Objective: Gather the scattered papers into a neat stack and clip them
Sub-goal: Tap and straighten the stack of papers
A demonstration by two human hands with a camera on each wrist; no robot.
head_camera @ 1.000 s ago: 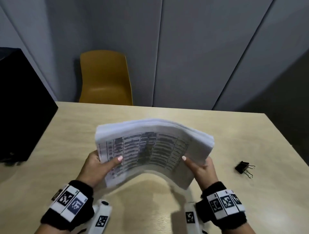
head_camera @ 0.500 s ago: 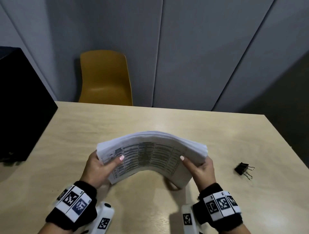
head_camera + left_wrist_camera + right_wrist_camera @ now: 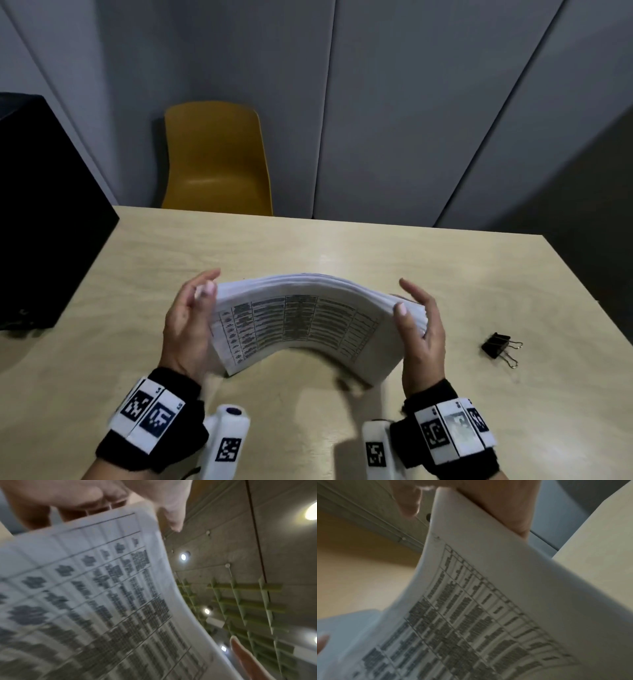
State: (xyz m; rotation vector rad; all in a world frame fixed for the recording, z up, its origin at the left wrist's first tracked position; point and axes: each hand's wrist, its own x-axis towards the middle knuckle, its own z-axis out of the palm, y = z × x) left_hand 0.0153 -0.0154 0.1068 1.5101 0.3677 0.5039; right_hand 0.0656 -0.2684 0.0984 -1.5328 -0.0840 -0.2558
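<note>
A thick stack of printed papers [image 3: 301, 318] stands bowed on its lower edge on the table [image 3: 308, 246], a table of text facing me. My left hand [image 3: 191, 308] lies flat against the stack's left side, fingers straight and pointing away from me. On the right side, my right hand [image 3: 423, 315] does the same, its thumb [image 3: 399, 310] touching the front corner. The left wrist view shows the printed sheet [image 3: 102, 601] below my left hand [image 3: 68, 496]. The right wrist view shows the sheet [image 3: 488, 601] running up between the thumb and fingers of my right hand [image 3: 496, 504]. A black binder clip [image 3: 498, 347] lies on the table, right of my right hand.
A black box [image 3: 41, 212] stands on the table's left side. A yellow chair [image 3: 215, 157] sits behind the far edge, in front of grey wall panels. The table's right edge runs diagonally just beyond the clip.
The stack has come down from the air onto the table. Both hands have let go of their pinch on its lower corners and now lie straight along its sides.
</note>
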